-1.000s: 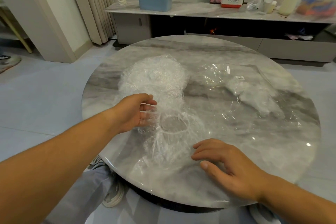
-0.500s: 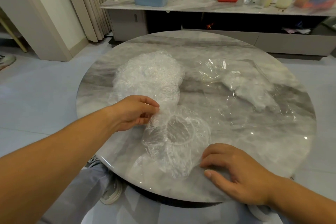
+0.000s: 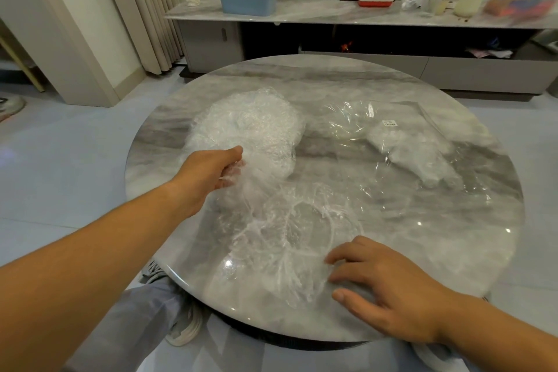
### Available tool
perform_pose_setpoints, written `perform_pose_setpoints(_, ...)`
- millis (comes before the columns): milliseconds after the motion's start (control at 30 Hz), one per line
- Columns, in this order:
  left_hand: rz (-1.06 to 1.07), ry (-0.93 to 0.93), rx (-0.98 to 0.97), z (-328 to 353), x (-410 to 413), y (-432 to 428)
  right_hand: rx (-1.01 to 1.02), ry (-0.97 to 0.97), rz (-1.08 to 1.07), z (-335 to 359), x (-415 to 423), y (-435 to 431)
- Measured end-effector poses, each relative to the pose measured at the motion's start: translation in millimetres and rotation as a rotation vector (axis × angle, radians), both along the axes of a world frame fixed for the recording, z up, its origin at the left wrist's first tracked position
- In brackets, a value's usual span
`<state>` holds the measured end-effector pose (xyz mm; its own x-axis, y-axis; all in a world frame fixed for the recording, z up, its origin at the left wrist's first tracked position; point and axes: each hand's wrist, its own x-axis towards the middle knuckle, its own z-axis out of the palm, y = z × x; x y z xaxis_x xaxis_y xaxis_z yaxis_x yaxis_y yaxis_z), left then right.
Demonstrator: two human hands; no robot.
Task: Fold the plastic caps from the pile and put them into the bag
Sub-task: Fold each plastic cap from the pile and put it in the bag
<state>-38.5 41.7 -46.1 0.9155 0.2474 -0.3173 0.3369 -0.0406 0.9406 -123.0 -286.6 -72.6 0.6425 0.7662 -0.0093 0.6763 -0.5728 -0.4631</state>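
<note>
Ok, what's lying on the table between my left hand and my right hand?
In the head view, one spread-out plastic cap lies between them: the left hand grips its far edge, the right hand rests on its near edge.

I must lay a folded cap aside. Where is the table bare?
Bare: the far rim of the round grey marble table, behind the white pile of crumpled plastic caps and the clear plastic bag; also between that bag and the right hand. Crowded: the near middle, where a spread transparent cap lies between left hand and right.
</note>
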Motion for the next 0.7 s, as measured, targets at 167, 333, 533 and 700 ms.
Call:
perform_pose_setpoints(167,-0.108,-0.075,0.305,-2,-5,3,0.014,-0.035,-0.004,3,0,-6)
perform_pose_setpoints(333,-0.289,-0.231,1.039,-3,-21,-10,0.035,-0.094,0.007,5,-1,-13)
perform_pose_setpoints(533,-0.849,-0.690,1.010,-7,-89,-47,0.051,-0.021,0.013,-3,-12,-17)
perform_pose_setpoints(700,-1.130,-0.583,1.016,-35,-121,-48,0.061,-0.034,0.049,-5,-23,-26)
